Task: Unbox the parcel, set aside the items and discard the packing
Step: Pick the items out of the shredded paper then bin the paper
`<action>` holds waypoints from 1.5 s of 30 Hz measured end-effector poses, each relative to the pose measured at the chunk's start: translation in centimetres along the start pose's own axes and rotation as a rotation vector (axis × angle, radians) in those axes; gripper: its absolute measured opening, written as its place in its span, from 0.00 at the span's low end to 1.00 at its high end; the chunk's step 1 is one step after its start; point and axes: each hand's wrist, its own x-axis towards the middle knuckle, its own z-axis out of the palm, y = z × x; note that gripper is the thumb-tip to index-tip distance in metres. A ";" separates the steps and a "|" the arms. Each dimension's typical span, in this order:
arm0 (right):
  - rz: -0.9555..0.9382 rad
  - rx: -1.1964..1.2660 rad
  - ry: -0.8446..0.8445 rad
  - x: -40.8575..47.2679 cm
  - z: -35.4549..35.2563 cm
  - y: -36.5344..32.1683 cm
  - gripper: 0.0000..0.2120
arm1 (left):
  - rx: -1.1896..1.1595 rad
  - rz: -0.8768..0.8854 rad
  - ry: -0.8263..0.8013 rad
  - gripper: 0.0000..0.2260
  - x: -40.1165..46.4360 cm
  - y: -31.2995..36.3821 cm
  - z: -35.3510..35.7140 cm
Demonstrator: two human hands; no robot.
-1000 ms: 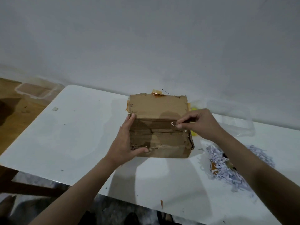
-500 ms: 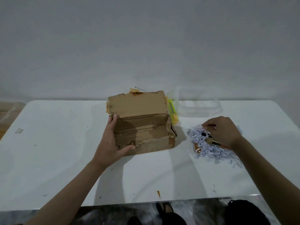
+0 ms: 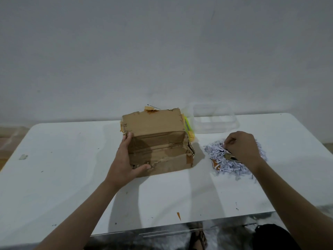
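Note:
A worn brown cardboard box (image 3: 156, 123) stands open in the middle of the white table (image 3: 63, 168), its far flap raised. My left hand (image 3: 124, 163) grips its near left corner, thumb on the front edge. To the right lies a pile of shredded white paper (image 3: 230, 168). My right hand (image 3: 241, 148) rests over that pile, fingers pinched on a small item that they mostly hide. A gold and black object (image 3: 229, 156) and an orange piece (image 3: 215, 165) show among the shreds.
A clear plastic container (image 3: 214, 118) sits at the back against the wall, right of the box. A yellow-green object (image 3: 189, 129) leans behind the box's right side. An orange scrap (image 3: 178, 215) lies near the table's front edge. Feet show below.
My right hand left the inside of the box with a small item and moved right onto the shredded paper. My left hand stayed on the box. The view swung to the right.

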 end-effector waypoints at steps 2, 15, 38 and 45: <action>-0.020 -0.003 -0.006 0.1 0.0 0.1 0.09 | 0.014 0.003 -0.009 0.51 0.1 -0.1 -0.2; -0.048 0.070 0.061 -1.1 0.4 0.5 0.05 | 0.395 0.058 0.001 0.40 1.5 0.8 -0.9; -0.090 0.310 -0.190 2.0 -1.2 13.1 0.19 | 0.152 0.028 -0.439 0.32 7.0 17.7 24.1; -0.205 0.380 -0.258 3.5 -0.6 13.5 0.15 | 0.095 0.018 -0.338 0.33 5.7 15.9 25.1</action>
